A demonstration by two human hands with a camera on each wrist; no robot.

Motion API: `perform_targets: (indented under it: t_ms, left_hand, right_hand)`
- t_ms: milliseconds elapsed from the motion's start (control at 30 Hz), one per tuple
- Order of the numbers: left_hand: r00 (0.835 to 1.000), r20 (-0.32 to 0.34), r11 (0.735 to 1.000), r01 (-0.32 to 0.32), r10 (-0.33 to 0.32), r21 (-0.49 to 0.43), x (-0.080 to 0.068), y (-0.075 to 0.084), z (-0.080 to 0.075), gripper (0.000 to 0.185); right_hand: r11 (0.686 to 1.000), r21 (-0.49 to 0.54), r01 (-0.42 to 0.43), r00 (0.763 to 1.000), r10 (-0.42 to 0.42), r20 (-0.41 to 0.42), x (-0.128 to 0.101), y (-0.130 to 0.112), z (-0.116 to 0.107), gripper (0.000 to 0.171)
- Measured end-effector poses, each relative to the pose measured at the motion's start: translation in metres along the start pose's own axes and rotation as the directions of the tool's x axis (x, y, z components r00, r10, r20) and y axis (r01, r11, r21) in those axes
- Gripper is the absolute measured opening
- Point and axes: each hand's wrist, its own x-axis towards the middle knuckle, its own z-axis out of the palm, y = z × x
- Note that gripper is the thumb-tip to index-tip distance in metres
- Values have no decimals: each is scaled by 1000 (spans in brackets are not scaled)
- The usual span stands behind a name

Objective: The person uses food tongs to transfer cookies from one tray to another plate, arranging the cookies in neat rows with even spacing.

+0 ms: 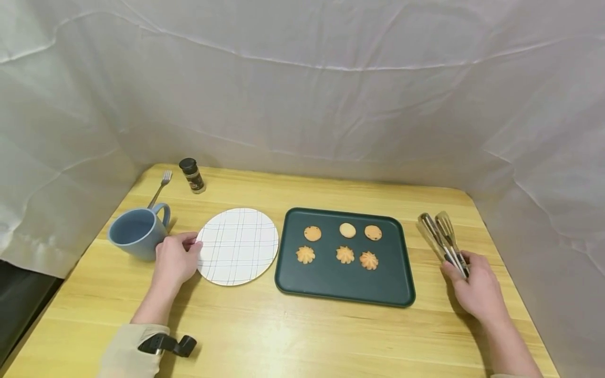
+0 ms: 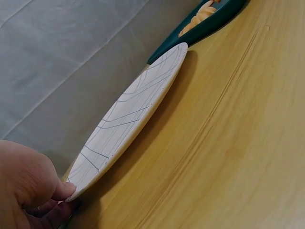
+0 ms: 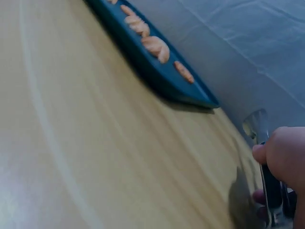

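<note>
Nothing has been moved yet: six cookies (image 1: 345,243) lie on the tray (image 1: 399,262), the plate (image 1: 238,245) at its 9 o'clock is pinched at the rim by the left hand (image 1: 174,260), and the tongs (image 1: 443,240) at its 3 o'clock are gripped by the right hand's (image 1: 475,286) curled fingers.

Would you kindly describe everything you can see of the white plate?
The plate is round, flat and white with thin dark grid lines, seemingly ceramic, and holds nothing. It lies on the wooden table between the blue mug and the green tray, close beside the tray. The left hand pinches its left rim; in the left wrist view a fingertip sits on top of the edge there.
</note>
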Motion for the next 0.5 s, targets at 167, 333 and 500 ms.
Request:
perform_targets:
  t_ms: [167, 333, 500]
  left_hand:
    - [1000, 7, 1000, 13, -13, -11, 1, 2, 2, 32]
    - [1000, 3, 1000, 17, -17, -22, 2, 1, 4, 33]
    - [1000, 1, 1000, 14, -14, -27, 3, 0, 6, 34]
  right_hand:
    - [999, 19, 30, 999, -30, 12, 1, -6, -5, 52]
    - [998, 32, 46, 999, -47, 25, 3, -20, -9, 55]
    - [996, 8, 88, 995, -89, 53, 8, -34, -12, 57]
